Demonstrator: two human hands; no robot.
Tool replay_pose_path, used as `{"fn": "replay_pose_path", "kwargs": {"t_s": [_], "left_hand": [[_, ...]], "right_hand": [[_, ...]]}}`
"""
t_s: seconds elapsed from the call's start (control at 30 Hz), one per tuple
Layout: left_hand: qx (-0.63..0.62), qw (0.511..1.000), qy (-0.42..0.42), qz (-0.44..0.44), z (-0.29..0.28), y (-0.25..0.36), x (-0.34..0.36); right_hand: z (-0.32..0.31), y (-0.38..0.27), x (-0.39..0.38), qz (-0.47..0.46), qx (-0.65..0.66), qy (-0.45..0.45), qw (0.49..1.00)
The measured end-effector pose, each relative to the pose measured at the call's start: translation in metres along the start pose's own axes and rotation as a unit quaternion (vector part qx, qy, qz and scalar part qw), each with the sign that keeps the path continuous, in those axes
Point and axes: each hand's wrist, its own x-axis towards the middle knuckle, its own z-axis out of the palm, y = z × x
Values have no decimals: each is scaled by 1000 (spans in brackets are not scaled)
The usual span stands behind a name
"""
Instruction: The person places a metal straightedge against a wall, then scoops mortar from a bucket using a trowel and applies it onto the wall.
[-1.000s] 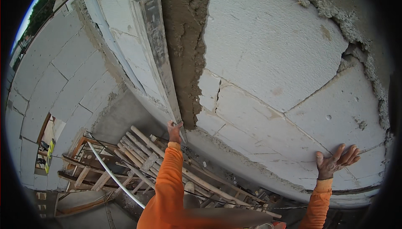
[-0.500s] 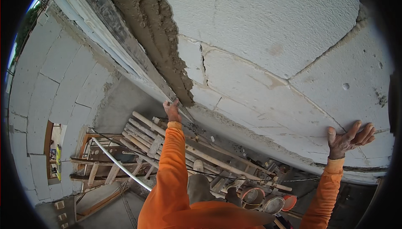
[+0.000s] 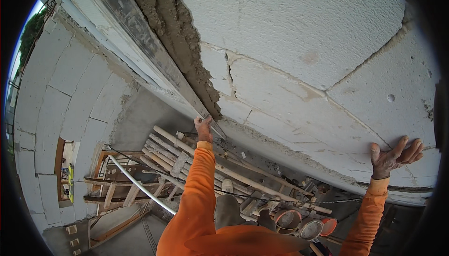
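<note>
Since half a second ago the view has swung a little, the band of wet mortar (image 3: pixel 180 45) now running further into the upper left, while both hands keep their places. Nearest, an orange shoulder fills the lower edge and cuts off the person's body; below it a trouser leg and shoe are only partly seen. The left hand (image 3: pixel 203 129) is closed around the lower end of a long straightedge (image 3: pixel 140 45), which lies along the block wall (image 3: pixel 299 36) just beside the mortar band; its fingers are hard to make out. The right hand (image 3: pixel 395 155) is spread wide, palm flat against the wall near the right rim, well apart from the left. Beneath the arms, wooden poles (image 3: pixel 234 172) and a ladder-like frame (image 3: pixel 121 181) crowd the floor, with a white pipe (image 3: pixel 140 186) and several buckets (image 3: pixel 299 223) half hidden by the sleeve. Between the hands the wall face is bare, cracked along its joints. Furthest off, a window opening (image 3: pixel 68 172) sits small in the curved left wall.
</note>
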Motion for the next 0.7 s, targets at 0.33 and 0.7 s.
{"fn": "replay_pose_path", "kwargs": {"t_s": [0.33,0.7], "left_hand": [[19,997,73,3,-10,46,36],[-31,997,68,0,-16,36,38]], "right_hand": [[1,0,-2,1,8,0,1000],[3,3,1,-25,8,2,1000]]}}
